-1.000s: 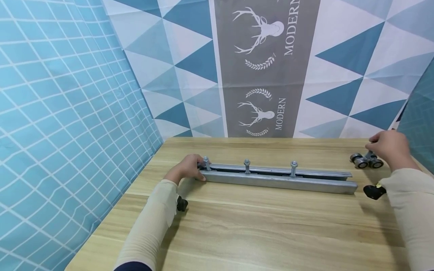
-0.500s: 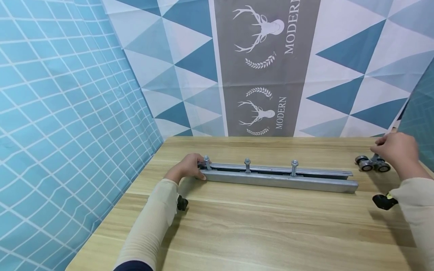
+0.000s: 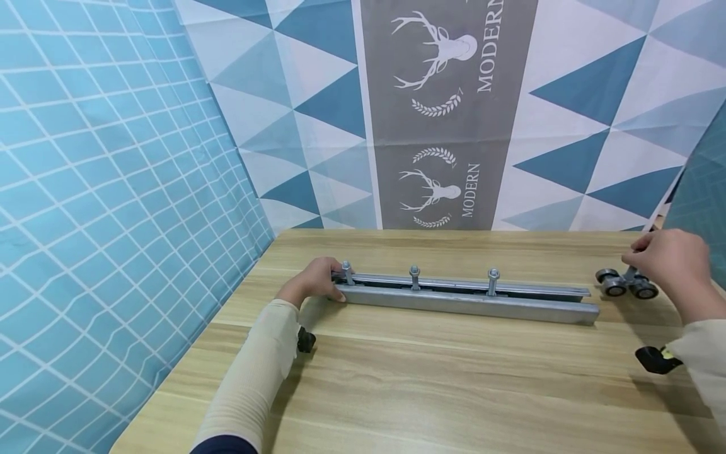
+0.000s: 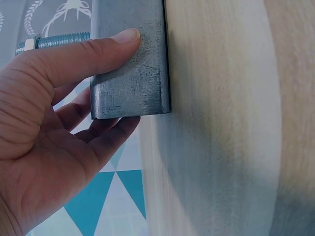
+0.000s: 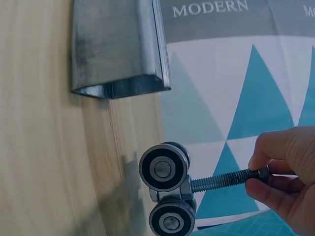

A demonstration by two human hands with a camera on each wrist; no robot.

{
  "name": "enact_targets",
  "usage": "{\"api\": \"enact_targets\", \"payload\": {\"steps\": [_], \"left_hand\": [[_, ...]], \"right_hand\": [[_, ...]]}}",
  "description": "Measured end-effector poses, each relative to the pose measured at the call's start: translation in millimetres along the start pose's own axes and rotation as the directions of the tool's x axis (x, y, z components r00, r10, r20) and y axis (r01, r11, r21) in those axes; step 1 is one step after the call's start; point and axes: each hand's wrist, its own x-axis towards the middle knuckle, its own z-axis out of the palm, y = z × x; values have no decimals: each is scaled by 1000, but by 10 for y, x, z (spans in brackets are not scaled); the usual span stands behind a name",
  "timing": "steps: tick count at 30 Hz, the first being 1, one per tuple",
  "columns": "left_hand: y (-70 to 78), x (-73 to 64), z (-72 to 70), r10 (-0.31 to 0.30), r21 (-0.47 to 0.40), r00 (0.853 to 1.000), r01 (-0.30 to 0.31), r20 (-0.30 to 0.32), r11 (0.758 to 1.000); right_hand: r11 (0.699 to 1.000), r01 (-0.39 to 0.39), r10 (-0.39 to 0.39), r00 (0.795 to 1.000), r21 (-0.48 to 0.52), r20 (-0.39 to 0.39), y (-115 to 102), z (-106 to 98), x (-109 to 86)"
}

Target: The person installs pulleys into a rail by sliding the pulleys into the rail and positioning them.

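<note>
A grey metal channel rail [image 3: 465, 304] lies across the table, its slot facing up. Out of that slot stand three bolts [image 3: 414, 277]. My left hand [image 3: 317, 279] grips the rail's left end, thumb on the front face and fingers behind, as the left wrist view shows. Off the rail's right end, my right hand [image 3: 675, 265] pinches the bolt [image 5: 224, 180] of a roller trolley [image 3: 626, 284] between thumb and fingers. The trolley's wheels [image 5: 162, 168] point toward the table, apart from the rail's open end [image 5: 123, 88].
The wood-grain table [image 3: 397, 378] ends at a patterned cloth [image 3: 431, 126] behind it. A light-blue grid cloth [image 3: 113, 189] hangs along the left side. Black camera mounts [image 3: 658, 359] sit on the wrists, low over the table.
My right hand has moved right and a little nearer to me, taking the roller trolley farther from the rail's end. The left hand and the rail have stayed in place.
</note>
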Motion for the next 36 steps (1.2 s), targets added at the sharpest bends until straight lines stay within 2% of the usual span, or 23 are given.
{"api": "enact_targets", "payload": {"steps": [5, 14, 30, 36], "left_hand": [[3, 3, 10, -15, -7, 1000, 15, -7, 1000], [-2, -13, 3, -4, -2, 1000, 4, -13, 1000], [15, -32, 18, -11, -5, 1000, 11, -10, 1000], [30, -36, 7, -7, 1, 1000, 7, -12, 1000]], "right_hand": [[1000, 9, -8, 1000, 17, -7, -33, -8, -85], [999, 49, -49, 998, 16, -25, -80, -5, -209], [996, 73, -71, 997, 47, -32, -136, 51, -393], [992, 114, -112, 992, 45, -53, -182, 25, -446]]}}
